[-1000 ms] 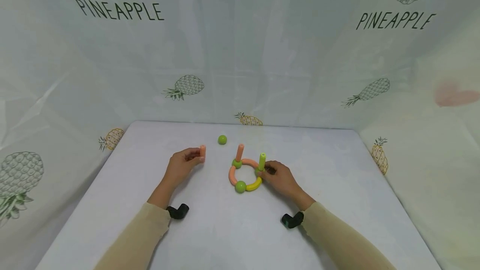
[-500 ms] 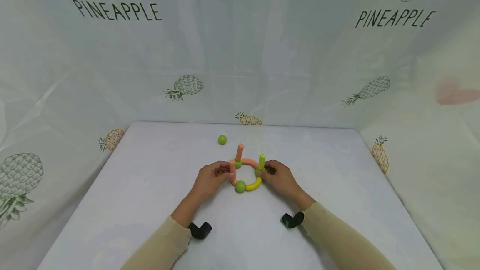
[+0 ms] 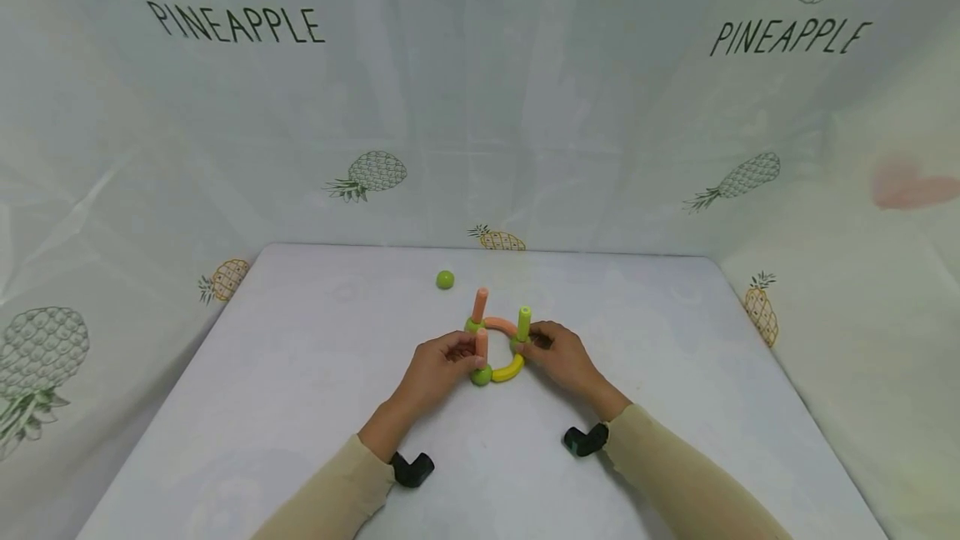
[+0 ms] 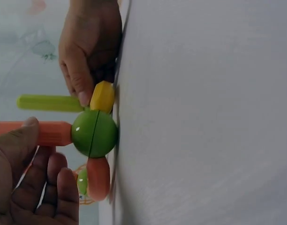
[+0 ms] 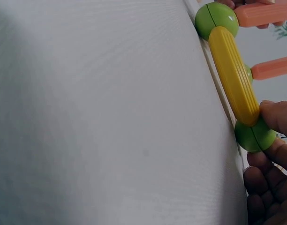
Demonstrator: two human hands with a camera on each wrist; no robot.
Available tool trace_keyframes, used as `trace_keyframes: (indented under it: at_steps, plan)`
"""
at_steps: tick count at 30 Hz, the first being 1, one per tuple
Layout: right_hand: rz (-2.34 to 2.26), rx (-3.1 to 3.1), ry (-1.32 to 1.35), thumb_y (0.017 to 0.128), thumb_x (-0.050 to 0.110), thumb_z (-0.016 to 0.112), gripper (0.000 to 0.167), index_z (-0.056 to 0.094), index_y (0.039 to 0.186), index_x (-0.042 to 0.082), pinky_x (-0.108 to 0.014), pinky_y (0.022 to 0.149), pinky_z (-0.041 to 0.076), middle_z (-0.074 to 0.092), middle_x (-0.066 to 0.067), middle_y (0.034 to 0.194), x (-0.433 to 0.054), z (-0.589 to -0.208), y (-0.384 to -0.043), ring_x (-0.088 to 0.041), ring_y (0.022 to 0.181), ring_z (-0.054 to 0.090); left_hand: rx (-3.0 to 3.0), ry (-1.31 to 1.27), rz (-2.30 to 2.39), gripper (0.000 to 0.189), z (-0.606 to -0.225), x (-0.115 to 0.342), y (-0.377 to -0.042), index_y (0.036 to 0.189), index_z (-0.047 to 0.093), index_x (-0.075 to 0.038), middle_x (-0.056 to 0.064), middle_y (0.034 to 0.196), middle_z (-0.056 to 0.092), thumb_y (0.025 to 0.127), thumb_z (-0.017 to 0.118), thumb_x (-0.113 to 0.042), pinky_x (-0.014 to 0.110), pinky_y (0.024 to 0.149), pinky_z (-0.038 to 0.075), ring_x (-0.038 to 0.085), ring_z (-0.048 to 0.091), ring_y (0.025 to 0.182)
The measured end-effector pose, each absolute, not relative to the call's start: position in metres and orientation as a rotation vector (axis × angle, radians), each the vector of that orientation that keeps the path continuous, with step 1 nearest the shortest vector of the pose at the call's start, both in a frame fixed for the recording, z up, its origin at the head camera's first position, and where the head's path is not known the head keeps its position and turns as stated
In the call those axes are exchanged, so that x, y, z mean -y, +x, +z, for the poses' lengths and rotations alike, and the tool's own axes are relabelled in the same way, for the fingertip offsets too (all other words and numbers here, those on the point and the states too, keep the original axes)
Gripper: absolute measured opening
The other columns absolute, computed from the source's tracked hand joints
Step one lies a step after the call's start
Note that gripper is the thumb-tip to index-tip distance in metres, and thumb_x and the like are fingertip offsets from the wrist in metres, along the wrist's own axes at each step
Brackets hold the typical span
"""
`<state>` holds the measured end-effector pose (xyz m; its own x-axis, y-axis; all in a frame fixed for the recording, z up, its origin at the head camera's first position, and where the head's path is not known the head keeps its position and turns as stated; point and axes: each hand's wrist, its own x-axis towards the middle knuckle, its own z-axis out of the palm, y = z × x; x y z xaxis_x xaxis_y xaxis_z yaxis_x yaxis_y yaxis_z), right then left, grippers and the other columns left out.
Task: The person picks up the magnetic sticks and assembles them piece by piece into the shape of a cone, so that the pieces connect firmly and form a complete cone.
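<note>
A ring of curved orange and yellow rods [image 3: 508, 369] joined by green balls lies on the table. My left hand [image 3: 438, 367] pinches a straight orange rod [image 4: 54, 133] between thumb and fingers. That rod's lower end meets the front green ball [image 4: 94, 133], and it stands upright. On the ring's right side, my right hand [image 3: 558, 355] pinches the right green ball [image 5: 255, 135] with thumb and finger. A lime green rod [image 3: 524, 322] rises from this ball. Another orange rod [image 3: 480, 305] stands on the rear left ball.
A loose green ball [image 3: 446, 279] lies behind the ring on the white table [image 3: 637, 315]. A sheet printed with pineapples [image 3: 480, 107] hangs behind the table's far edge. Black wrist cameras [image 3: 585, 441] sit at both sleeves.
My left hand has carried the orange rod rightward from the table's left side to the ring's front ball. The right hand has stayed at its ball.
</note>
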<state>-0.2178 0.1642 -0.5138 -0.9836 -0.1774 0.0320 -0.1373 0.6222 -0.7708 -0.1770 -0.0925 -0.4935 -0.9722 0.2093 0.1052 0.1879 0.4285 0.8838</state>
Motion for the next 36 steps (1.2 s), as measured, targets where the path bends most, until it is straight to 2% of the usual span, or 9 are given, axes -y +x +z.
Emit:
trace_keyframes:
  at_steps: [6, 14, 20, 25, 32, 36]
  plan:
    - [-1.312, -2.778, -0.255, 0.095, 0.038, 0.079, 0.04, 0.072, 0.124, 0.012, -0.038, 0.09, 0.05, 0.069, -0.002, 0.108, -0.164, -0.515, -0.218, -0.018, 0.099, 0.06, -2.749, 0.427, 1.49, 0.026, -0.497, 0.089, -0.173, 0.115, 0.078, -0.013, -0.004, 0.102, 0.076, 0.093, 0.083, -0.026, 0.023, 0.075, 0.054, 0.008, 0.064, 0.086]
    - [-1.316, -2.771, -0.249, 0.096, 0.039, 0.078, 0.041, 0.072, 0.126, 0.012, -0.039, 0.09, 0.05, 0.068, -0.001, 0.109, -0.163, -0.513, -0.217, -0.018, 0.099, 0.059, -2.877, 0.573, 1.382, 0.029, -0.499, 0.087, -0.173, 0.119, 0.079, -0.011, -0.002, 0.103, 0.079, 0.093, 0.083, -0.022, 0.027, 0.078, 0.057, 0.008, 0.069, 0.09]
    - [-1.304, -2.814, -0.241, 0.096, 0.038, 0.078, 0.04, 0.072, 0.126, 0.013, -0.038, 0.091, 0.05, 0.068, -0.002, 0.111, -0.16, -0.514, -0.211, -0.018, 0.101, 0.06, -2.888, 0.552, 1.35, 0.027, -0.496, 0.086, -0.17, 0.119, 0.077, -0.009, -0.001, 0.099, 0.075, 0.094, 0.082, -0.017, 0.026, 0.074, 0.053, 0.01, 0.062, 0.085]
    - [-1.308, -2.846, -0.233, 0.096, 0.036, 0.078, 0.037, 0.072, 0.123, 0.013, -0.038, 0.088, 0.05, 0.068, -0.002, 0.109, -0.159, -0.514, -0.204, -0.018, 0.098, 0.059, -2.918, 0.546, 1.31, 0.024, -0.497, 0.086, -0.17, 0.113, 0.078, -0.012, -0.003, 0.097, 0.072, 0.091, 0.084, -0.018, 0.026, 0.073, 0.051, 0.012, 0.059, 0.082]
    - [-1.303, -2.861, -0.237, 0.093, 0.035, 0.082, 0.035, 0.072, 0.117, 0.012, -0.038, 0.088, 0.05, 0.069, -0.001, 0.106, -0.157, -0.513, -0.196, -0.017, 0.096, 0.059, -2.959, 0.542, 1.298, 0.017, -0.503, 0.09, -0.173, 0.108, 0.079, -0.011, -0.001, 0.101, 0.073, 0.091, 0.083, -0.012, 0.024, 0.072, 0.049, 0.011, 0.057, 0.083]
    - [-1.295, -2.869, -0.26, 0.091, 0.034, 0.084, 0.03, 0.072, 0.111, 0.014, -0.036, 0.085, 0.049, 0.069, 0.001, 0.1, -0.155, -0.512, -0.192, -0.015, 0.092, 0.059, -2.949, 0.53, 1.315, 0.022, -0.504, 0.093, -0.172, 0.114, 0.079, -0.007, 0.003, 0.108, 0.074, 0.092, 0.081, -0.011, 0.025, 0.074, 0.051, 0.012, 0.059, 0.087]
